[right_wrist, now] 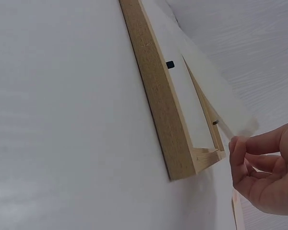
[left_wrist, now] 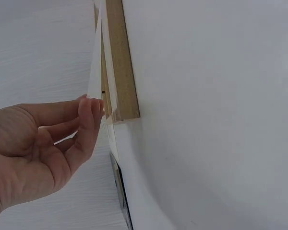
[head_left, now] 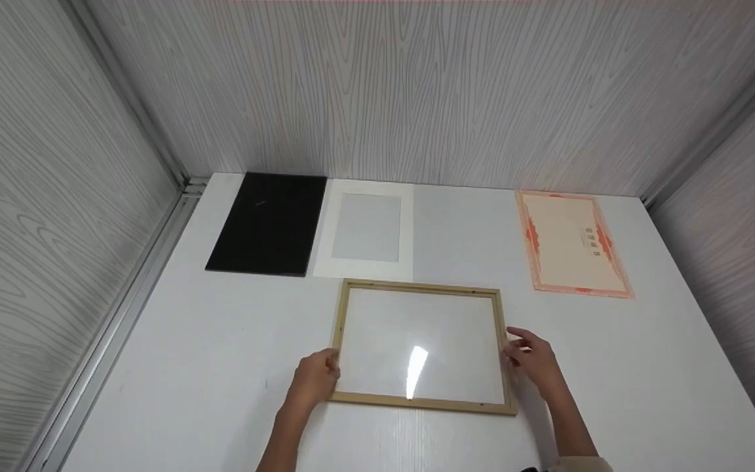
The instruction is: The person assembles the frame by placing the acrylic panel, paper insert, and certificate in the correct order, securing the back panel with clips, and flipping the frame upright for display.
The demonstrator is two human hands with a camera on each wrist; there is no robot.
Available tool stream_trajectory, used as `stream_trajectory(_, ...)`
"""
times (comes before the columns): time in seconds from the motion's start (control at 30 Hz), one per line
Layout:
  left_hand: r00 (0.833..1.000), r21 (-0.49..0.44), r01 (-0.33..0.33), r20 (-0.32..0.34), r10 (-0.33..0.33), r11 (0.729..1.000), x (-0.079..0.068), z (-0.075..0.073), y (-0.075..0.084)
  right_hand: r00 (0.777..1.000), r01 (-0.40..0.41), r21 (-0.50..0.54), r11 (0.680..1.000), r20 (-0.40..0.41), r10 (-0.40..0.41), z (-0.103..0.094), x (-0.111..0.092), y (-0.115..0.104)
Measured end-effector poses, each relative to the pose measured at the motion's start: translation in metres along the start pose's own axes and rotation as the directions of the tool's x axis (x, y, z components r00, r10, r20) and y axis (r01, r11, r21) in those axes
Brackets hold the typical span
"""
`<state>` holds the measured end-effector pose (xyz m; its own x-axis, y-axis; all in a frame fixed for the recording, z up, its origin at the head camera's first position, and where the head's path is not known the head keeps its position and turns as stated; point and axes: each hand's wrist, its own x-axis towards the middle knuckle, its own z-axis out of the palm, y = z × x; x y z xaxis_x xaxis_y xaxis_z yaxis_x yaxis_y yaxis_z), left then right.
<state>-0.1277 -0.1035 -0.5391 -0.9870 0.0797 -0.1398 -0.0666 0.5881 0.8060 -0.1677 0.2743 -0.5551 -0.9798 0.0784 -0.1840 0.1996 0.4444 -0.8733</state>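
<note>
1. Firstly, we see the white table (head_left: 613, 380), which carries everything.
2. On it lies the wooden frame (head_left: 443, 404), just between the two hands.
3. Over the frame we notice the clear sheet (right_wrist: 221, 91), raised at a tilt, with its side edges in the fingers.
4. Farther away, to the left, we find the black board (head_left: 269, 223), and just beside it the white mount (head_left: 364, 269); the orange-bordered certificate (head_left: 567, 242) lies well apart, to the right.
5. Next we observe the left hand (head_left: 315, 377), fingers bent, pinching the sheet's left edge.
6. Likewise, the right hand (head_left: 533, 359) pinches the opposite edge between thumb and forefinger.
7. Lastly, we remark small dark tabs (right_wrist: 170, 64) on the frame.
</note>
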Motion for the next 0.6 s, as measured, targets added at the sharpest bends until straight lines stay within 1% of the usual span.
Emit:
stream_trajectory(0.13, 1.000, -0.125, 0.030, 0.006, -0.029, 0.992, -0.002, -0.003, 0.000, 1.000, -0.012, 0.059, 0.998, 0.004, 0.012, -0.002, 0.000, -0.003)
stream_trajectory(0.17, 1.000, -0.139, 0.031, 0.004, -0.031, 0.990, -0.002, -0.003, 0.000, 1.000, -0.012, 0.065, 0.998, 0.000, 0.012, -0.002, 0.000, -0.003)
stream_trajectory(0.27, 1.000, -0.141, 0.025, -0.008, -0.027, 0.990, -0.002, -0.004, -0.001, 1.000, -0.011, 0.080, 0.997, -0.012, 0.012, -0.002, 0.001, -0.004)
stream_trajectory(0.33, 1.000, -0.128, 0.022, -0.006, -0.023, 0.991, -0.002, -0.004, -0.002, 1.000, -0.007, 0.082, 0.997, -0.018, 0.008, -0.002, 0.002, -0.004)
stream_trajectory(0.43, 1.000, -0.076, 0.012, -0.009, -0.013, 0.997, -0.004, -0.003, -0.004, 1.000, 0.003, 0.076, 0.997, -0.011, -0.002, 0.001, 0.001, -0.003)
stream_trajectory(0.53, 1.000, -0.008, 0.000, -0.023, -0.001, 1.000, -0.005, -0.002, -0.007, 1.000, 0.016, 0.028, 0.999, -0.017, -0.016, 0.007, 0.000, -0.001)
stream_trajectory(0.6, 1.000, 0.033, -0.006, -0.027, 0.006, 0.999, -0.005, -0.001, -0.008, 0.999, 0.026, -0.027, 0.999, -0.032, -0.027, 0.010, -0.001, 0.001)
